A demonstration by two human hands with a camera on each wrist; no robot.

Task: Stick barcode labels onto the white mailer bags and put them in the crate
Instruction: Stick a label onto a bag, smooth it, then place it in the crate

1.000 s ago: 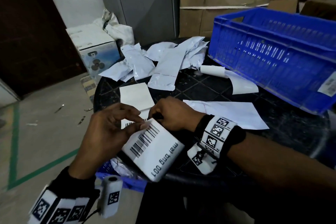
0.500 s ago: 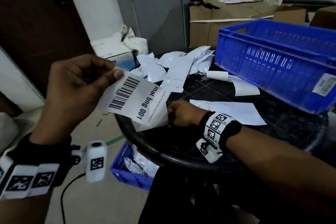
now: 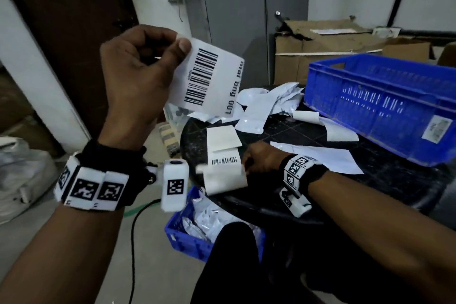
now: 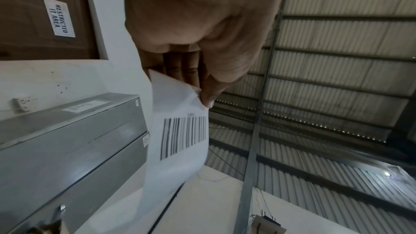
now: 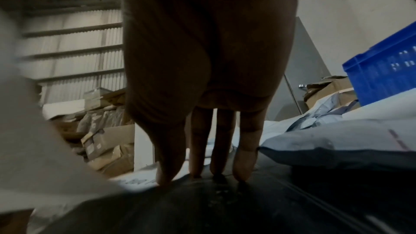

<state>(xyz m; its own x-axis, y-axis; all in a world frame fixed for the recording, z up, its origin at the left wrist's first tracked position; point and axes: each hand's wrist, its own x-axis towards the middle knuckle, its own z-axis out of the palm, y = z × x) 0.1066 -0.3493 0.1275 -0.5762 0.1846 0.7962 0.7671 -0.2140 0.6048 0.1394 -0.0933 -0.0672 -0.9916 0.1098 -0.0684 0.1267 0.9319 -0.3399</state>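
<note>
Both hands are busy, and the left hand (image 3: 138,76) has changed most: a second ago it was down at the table edge with the right, working at the corner of the barcode label (image 3: 207,79); now it is raised well above the table, thumb and forefinger pinching the label's top corner while the other fingers curl in behind it. The label hangs free in the air, print side toward the head camera, touching nothing else, so I judge it peeled clean off its backing and ready to go onto a bag. The left wrist view confirms the pinch, thumb tip on the paper's upper edge (image 4: 180,131). The right hand (image 3: 261,158) has stayed low on the black table (image 3: 370,192), fingers extended down onto the surface at the edge of the label strip (image 3: 225,161), beside a curled backing piece (image 3: 224,177); the right wrist view shows its fingertips (image 5: 244,170) on the tabletop, gripping nothing I can make out. White mailer bags (image 3: 261,106) lie heaped at the table's far side, well apart from the label, none yet under it. Next to them stands the blue crate (image 3: 385,103), and a second blue crate (image 3: 187,234) with white bags in it sits on the floor below
</note>
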